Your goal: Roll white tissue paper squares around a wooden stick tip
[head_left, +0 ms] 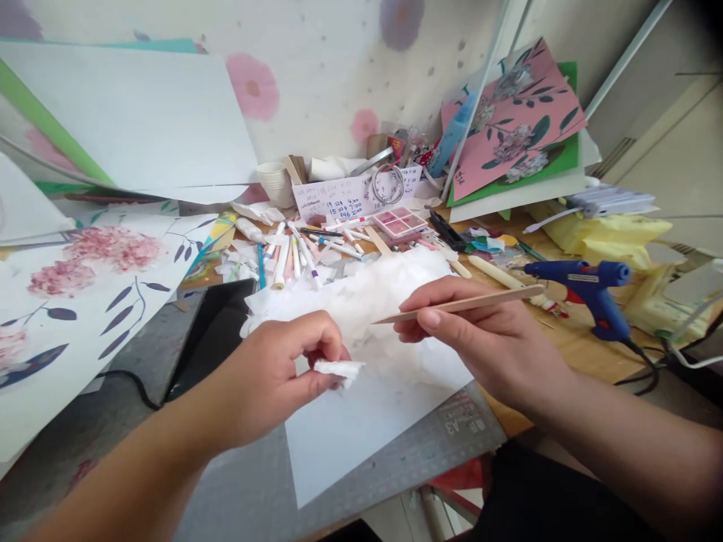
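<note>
Between the thumb and fingers of my left hand [299, 369] is a small folded piece of white tissue [342, 368]. My right hand [480, 331] grips a flat wooden craft stick [474, 302], its narrow end pointing left toward the tissue but apart from it. Both hands are above a sheet of white paper [339, 452]. Behind them on the paper lies a fluffy heap of white tissue or cotton-like material [361, 301], partly hidden by my hands. Beneath the paper is a grey cutting mat [463, 421].
A blue glue gun [581, 282] with a black cord lies on the right. Several markers [305, 256] and scraps crowd the back. Flower artwork [113, 278] lies at left; a pink flower picture [514, 128] leans at back right. A dark flat object [208, 339] is beside the paper.
</note>
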`<state>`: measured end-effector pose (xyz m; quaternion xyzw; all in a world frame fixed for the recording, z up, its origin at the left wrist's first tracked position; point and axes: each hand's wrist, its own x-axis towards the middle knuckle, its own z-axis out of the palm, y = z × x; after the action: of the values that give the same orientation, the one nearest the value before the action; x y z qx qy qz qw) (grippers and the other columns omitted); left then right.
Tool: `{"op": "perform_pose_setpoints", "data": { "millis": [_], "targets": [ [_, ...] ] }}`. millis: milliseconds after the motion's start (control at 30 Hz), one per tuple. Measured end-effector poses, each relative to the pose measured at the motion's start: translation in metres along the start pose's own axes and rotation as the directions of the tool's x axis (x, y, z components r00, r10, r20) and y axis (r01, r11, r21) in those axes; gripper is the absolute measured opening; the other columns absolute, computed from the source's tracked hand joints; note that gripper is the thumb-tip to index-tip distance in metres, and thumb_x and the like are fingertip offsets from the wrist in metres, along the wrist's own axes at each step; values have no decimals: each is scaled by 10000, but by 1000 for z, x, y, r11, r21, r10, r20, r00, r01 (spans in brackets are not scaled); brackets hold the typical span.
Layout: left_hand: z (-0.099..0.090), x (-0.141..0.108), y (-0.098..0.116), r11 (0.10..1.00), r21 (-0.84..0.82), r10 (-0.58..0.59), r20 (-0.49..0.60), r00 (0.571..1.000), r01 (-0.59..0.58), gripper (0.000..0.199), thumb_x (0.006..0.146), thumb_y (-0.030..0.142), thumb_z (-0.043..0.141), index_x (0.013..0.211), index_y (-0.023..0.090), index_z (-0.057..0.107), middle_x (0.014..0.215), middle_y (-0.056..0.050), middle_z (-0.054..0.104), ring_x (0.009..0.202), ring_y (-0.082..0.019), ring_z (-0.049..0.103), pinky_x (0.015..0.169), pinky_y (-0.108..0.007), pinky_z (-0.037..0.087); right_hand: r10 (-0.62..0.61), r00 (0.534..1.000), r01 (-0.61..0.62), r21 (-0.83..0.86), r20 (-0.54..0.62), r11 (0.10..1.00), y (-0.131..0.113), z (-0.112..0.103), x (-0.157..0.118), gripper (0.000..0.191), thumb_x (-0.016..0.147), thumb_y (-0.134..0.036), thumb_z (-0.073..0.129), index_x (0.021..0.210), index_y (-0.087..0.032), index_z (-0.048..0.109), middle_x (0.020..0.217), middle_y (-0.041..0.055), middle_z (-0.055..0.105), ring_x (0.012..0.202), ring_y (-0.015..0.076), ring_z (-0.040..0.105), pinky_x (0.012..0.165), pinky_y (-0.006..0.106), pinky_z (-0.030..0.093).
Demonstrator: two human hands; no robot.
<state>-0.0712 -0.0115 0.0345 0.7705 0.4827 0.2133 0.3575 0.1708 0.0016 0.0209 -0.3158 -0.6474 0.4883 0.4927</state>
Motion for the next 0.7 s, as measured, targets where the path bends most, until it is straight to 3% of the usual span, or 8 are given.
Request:
{"op": "perform_pose_setpoints", "data": {
  "millis": [67,133,233,400,467,567,700],
  "targets": [
    [11,0,2,995,-93,-23,-23,999,20,61,822,257,622,763,244,615,711,31,687,668,-165,638,640,-271,464,15,1000,-14,157,-3,988,2,-1,-7,104,910,-234,659,963,-242,747,792,7,746,756,140,728,698,239,603],
    [20,0,3,970,-235,-60,-19,998,54,9,838,245,611,839,253,614,703,41,685,674,-162,660,646,-268,490,3,1000,-4,205,4,979,4,-2,-12,150,936,-236,638,1039,-256,746,832,11,753,792,136,731,730,239,607],
    [28,0,3,887,-452,-122,-28,992,97,49,862,239,594,904,263,584,695,51,697,640,-146,683,625,-256,517,-16,1000,12,173,20,985,7,-2,-16,208,982,-226,564,1117,-259,718,880,24,751,830,141,728,761,263,607],
    [36,-2,0,749,-652,-172,-18,985,118,153,939,271,533,1076,316,482,760,52,764,604,-156,698,607,-281,525,108,993,-110,55,52,992,3,3,-18,114,913,-166,630,996,-224,683,879,21,759,798,140,747,717,235,608],
    [39,-5,-2,691,-717,-156,-22,987,93,110,957,278,523,1030,327,459,751,62,761,611,-170,700,593,-293,524,146,985,-150,40,95,988,-2,7,-17,112,867,-151,671,962,-207,656,874,20,750,790,138,744,703,225,601],
    [40,-9,-1,640,-767,-119,-43,992,43,117,959,269,558,866,284,488,719,75,727,644,-152,687,624,-279,516,210,965,-235,161,156,959,-8,16,-15,117,836,-179,711,887,-201,609,775,-12,714,736,122,736,674,207,589],
    [38,-9,4,697,-716,-90,-51,995,26,171,949,293,611,793,244,561,696,62,702,675,-124,654,677,-246,494,314,935,-351,309,163,884,-8,27,-12,256,764,-230,801,810,-207,550,650,-48,665,657,119,720,586,187,540]
  ]
}}
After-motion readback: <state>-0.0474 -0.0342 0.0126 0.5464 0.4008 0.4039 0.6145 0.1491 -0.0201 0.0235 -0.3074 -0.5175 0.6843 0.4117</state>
